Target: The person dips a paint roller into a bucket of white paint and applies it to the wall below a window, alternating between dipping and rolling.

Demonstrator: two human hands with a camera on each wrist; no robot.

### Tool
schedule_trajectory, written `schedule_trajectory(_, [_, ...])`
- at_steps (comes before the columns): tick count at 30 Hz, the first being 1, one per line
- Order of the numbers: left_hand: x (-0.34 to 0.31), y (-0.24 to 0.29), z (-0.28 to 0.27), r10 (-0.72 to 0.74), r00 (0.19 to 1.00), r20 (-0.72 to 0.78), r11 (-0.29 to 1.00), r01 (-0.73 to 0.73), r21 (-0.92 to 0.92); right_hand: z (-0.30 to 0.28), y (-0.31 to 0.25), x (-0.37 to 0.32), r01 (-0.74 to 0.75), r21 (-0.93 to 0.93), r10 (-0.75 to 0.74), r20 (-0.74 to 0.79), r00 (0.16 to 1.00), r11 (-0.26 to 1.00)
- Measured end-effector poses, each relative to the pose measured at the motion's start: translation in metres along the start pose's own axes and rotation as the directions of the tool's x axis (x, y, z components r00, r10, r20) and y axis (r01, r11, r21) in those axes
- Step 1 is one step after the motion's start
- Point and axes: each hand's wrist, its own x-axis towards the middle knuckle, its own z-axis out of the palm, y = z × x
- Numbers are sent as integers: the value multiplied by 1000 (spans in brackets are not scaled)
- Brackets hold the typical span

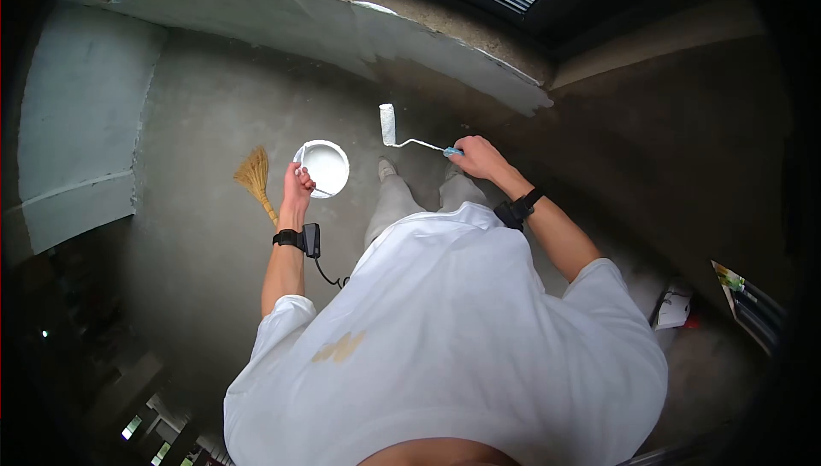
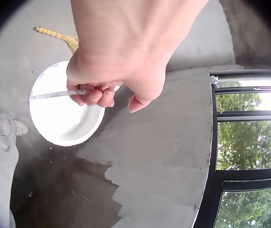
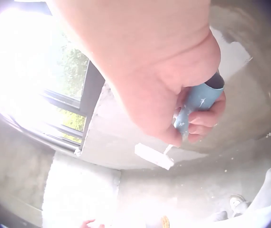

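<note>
My left hand (image 1: 298, 185) curls its fingers round the thin handle (image 2: 55, 95) of a white bucket (image 1: 346, 158). White paint shows inside the bucket, and the hand is over its near left rim in the head view. My right hand (image 1: 481, 158) grips the blue handle (image 3: 203, 97) of a paint roller (image 1: 387, 124). The roller's white sleeve points away from me, ahead of my feet and right of the bucket. In the right wrist view, the fingers wrap the blue grip and hide part of it.
A straw broom (image 1: 254, 171) lies on the grey floor (image 1: 197, 107) left of the bucket. Ahead is a low wall (image 1: 316, 34), partly coated white, under dark-framed windows (image 2: 240, 142). My shoes (image 1: 387, 167) stand close behind the roller. A cable hangs from the left wrist camera (image 1: 311, 240).
</note>
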Motion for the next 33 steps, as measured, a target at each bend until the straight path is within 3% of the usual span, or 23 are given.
schedule_trajectory(6, [29,39,54,-70,958,277,992,36,125,26,-84,44,-24,-76,27,34,999,997])
schedule_trajectory(7, [-19,68,43,-47,945,324,990,2,139,22,-136,15,10,-123,-9,7,1000,992])
schedule_trajectory(11, [21,70,88,-110,911,397,969,10,246,48,-127,61,-19,-173,23,17,1000,985])
schedule_trajectory(13, [20,76,113,-134,898,419,961,15,276,59,-130,69,-22,-174,21,-4,1000,984])
schedule_trajectory(14, [-7,89,109,-127,886,446,958,-6,285,60,-157,55,-55,-167,53,-15,998,984])
schedule_trajectory(20, [0,102,133,-207,856,473,916,0,401,66,-164,67,-212,-83,213,6,977,974])
schedule_trajectory(26, [-8,115,137,-217,848,483,940,49,337,61,-180,54,-204,-74,201,-37,979,976])
schedule_trajectory(28, [-17,128,127,-310,799,515,923,122,366,58,-195,43,-188,-80,184,-62,981,979])
schedule_trajectory(33, [-13,130,125,-304,804,510,936,152,318,51,-194,26,-149,-79,139,-115,984,986])
